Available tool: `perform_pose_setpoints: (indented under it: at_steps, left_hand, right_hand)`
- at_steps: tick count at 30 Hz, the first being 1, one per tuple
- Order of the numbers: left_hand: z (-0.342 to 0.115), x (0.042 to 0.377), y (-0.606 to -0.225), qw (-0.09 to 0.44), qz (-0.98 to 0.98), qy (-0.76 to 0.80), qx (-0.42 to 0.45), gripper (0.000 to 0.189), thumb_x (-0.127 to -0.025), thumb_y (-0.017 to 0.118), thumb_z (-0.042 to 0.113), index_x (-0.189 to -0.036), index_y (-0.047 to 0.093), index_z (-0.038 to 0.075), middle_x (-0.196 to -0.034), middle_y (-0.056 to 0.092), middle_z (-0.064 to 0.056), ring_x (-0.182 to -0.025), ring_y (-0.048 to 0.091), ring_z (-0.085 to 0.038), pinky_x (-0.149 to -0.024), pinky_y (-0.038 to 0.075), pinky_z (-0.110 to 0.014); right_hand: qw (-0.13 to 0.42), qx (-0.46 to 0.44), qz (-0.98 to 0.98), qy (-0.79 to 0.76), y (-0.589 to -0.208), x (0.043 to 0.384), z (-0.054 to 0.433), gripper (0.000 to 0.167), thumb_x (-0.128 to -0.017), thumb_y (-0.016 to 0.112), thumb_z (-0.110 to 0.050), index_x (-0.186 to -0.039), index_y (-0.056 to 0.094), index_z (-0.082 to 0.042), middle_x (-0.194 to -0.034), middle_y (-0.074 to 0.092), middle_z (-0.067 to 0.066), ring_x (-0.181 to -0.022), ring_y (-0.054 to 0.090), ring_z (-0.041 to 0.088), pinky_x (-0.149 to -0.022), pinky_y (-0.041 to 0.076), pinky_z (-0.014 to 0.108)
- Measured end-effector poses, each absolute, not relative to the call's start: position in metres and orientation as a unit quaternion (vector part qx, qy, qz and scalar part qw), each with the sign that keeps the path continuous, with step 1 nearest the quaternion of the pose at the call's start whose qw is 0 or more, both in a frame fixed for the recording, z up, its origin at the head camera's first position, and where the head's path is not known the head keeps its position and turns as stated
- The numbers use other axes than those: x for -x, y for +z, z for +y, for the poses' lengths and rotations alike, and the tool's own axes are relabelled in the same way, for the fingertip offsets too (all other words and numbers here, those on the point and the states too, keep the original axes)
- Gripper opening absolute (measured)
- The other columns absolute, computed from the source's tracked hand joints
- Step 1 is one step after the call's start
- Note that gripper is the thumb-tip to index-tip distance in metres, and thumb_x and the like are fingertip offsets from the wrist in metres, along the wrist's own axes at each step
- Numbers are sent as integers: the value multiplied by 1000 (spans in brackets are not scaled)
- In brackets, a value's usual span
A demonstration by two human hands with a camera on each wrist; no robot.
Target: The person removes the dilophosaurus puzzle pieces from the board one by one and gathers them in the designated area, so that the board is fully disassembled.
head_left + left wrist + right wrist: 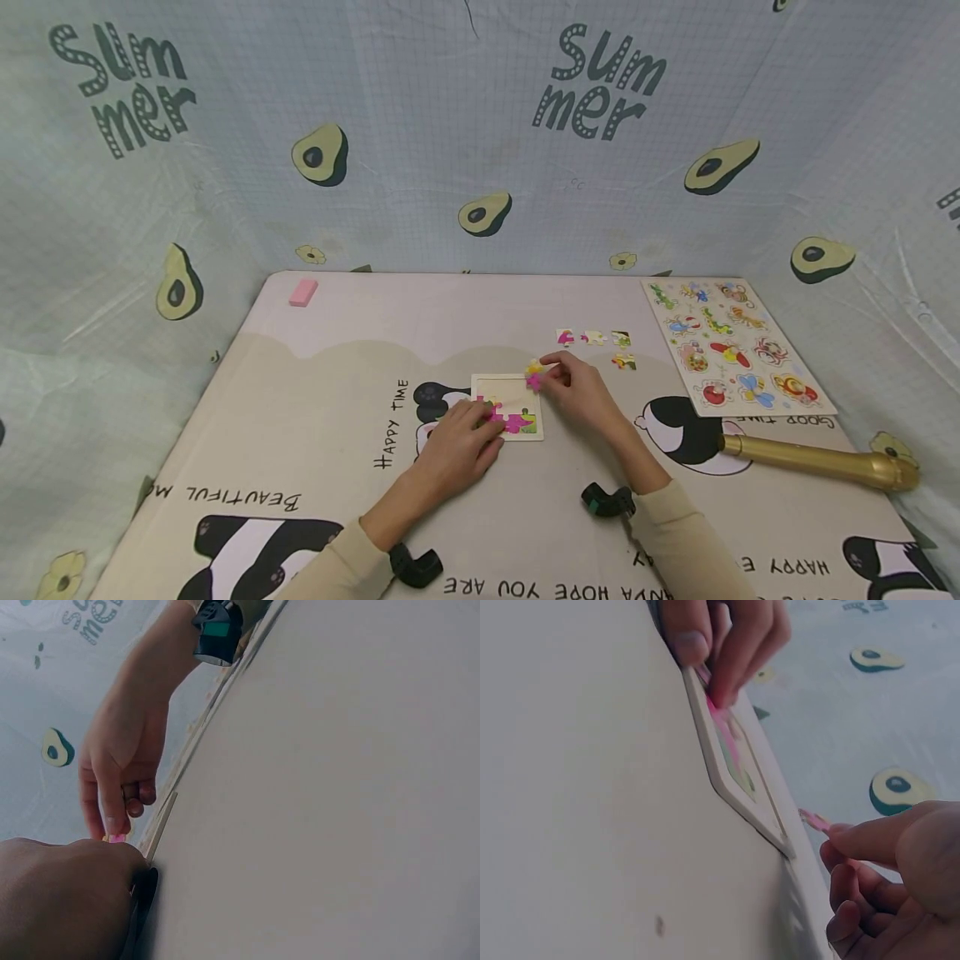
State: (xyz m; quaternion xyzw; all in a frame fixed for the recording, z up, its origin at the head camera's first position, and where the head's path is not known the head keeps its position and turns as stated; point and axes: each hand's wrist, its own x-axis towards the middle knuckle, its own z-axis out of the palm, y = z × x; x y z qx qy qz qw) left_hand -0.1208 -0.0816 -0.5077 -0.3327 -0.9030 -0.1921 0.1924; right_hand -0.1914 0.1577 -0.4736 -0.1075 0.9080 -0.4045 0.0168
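A square wooden puzzle tray [543, 417] lies on the table, with joined pink and green jigsaw pieces [520, 422] along its near side. My left hand [463, 442] rests over the tray's left near corner, its fingertips pressing on the pieces there; in the right wrist view the left hand [727, 645] has its thumb at the frame's edge. Between thumb and forefinger, my right hand [581, 390] pinches a yellow and pink jigsaw piece [534, 375] just above the tray's far right corner. That piece [814, 820] shows tilted at the fingertips in the right wrist view.
Several loose jigsaw pieces [594, 337] lie beyond the right hand. A board of insect pictures [738, 346] lies at the right, with a golden tube [817, 462] in front of it. A pink block [303, 292] sits at the far left. A patterned curtain stands behind the table.
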Motion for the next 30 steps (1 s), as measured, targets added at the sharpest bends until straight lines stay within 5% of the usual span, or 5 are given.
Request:
perform_pose_setpoints:
  at_steps: [19,30]
  left_hand:
    - [-82,122,-510,188,-903,-200,332,23,-94,67,24,-114,76,15,-115,67,-5,-108,60,-21,-100,49,-38]
    - [-82,122,-509,186,-905,-197,329,24,-95,66,25,-115,75,16,-115,66,-4,-109,59,-20,-101,49,-38]
  right_hand:
    - [-8,39,906,-422,-473,207,205,33,-98,63,-14,-128,59,-3,-103,70,19,-81,59,21,-62,48,20]
    - [-30,-8,921,-389,-471,209,220,35,-98,58,-16,-128,61,1,-98,66,18,-84,57,24,-69,44,25]
